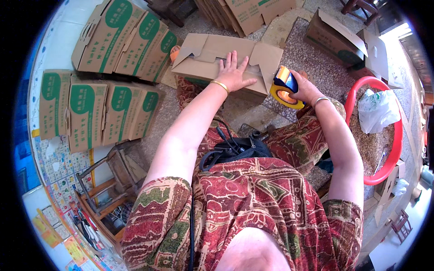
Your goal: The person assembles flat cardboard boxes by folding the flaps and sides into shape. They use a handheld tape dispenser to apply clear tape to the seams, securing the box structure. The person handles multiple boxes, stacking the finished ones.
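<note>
In front of me lies a brown cardboard box [210, 47], its top flaps folded inward. My left hand [234, 73] rests flat on the flaps near the middle, fingers spread. Just off the box's right end, my right hand [307, 88] is wrapped round a tape dispenser [285, 81] with a blue and yellow body. A roll of tape sits inside it. The dispenser's upper end is close to the box's right edge; whether they touch, I cannot tell.
Brown boxes with green printing [108, 40] stand stacked at the left. Flattened cardboard [244, 13] leans at the far side. An open box [337, 38] stands far right. A red-rimmed round tub [398, 135] with grain-like contents and a white plastic bag [377, 110] is at the right. A wooden chair [113, 180] sits left.
</note>
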A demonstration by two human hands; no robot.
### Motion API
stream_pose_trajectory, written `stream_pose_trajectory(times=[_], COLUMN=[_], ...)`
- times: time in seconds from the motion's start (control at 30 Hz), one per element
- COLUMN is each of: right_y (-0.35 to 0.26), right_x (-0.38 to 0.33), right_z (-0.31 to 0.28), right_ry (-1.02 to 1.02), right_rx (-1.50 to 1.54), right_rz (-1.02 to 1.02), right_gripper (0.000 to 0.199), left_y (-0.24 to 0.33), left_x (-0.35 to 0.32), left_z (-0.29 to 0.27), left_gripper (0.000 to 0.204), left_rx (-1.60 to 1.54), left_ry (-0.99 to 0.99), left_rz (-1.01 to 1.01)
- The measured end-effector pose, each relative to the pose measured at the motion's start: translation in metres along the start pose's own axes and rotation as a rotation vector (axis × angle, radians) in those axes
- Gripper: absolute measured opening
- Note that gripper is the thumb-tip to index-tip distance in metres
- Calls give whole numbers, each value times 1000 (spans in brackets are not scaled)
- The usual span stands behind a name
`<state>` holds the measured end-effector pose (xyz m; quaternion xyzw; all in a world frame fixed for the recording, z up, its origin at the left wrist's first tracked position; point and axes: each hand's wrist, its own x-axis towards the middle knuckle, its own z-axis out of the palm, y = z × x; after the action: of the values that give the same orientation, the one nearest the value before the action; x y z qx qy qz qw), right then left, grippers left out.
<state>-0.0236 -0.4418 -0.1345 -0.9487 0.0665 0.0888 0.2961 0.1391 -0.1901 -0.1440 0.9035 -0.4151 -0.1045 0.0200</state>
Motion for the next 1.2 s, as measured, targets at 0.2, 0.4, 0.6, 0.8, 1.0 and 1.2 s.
stream_pose_trajectory(times=[0.2, 0.4, 0.6, 0.8, 1.0, 1.2], right_y=[2, 12, 7, -2, -4, -21], right_x=[9, 12, 12, 7, 9, 10], right_z=[5, 9, 6, 0, 3, -5], right_ry=[-5, 39, 30, 23, 81, 3], right_rx=[-8, 9, -2, 8, -43, -59], right_rz=[30, 11, 39, 109, 49, 73], right_gripper=[84, 83, 85, 86, 84, 70], left_y=[-6, 12, 52, 75, 76, 61], left_x=[9, 4, 1, -4, -9, -12], left_z=[6, 9, 10, 4, 19, 21], left_gripper=[89, 82, 100, 103, 87, 80], left_rx=[-1, 92, -58, 53, -10, -65], left_ry=[57, 194, 252, 177, 300, 373], left_rz=[8, -2, 432, 292, 255, 276])
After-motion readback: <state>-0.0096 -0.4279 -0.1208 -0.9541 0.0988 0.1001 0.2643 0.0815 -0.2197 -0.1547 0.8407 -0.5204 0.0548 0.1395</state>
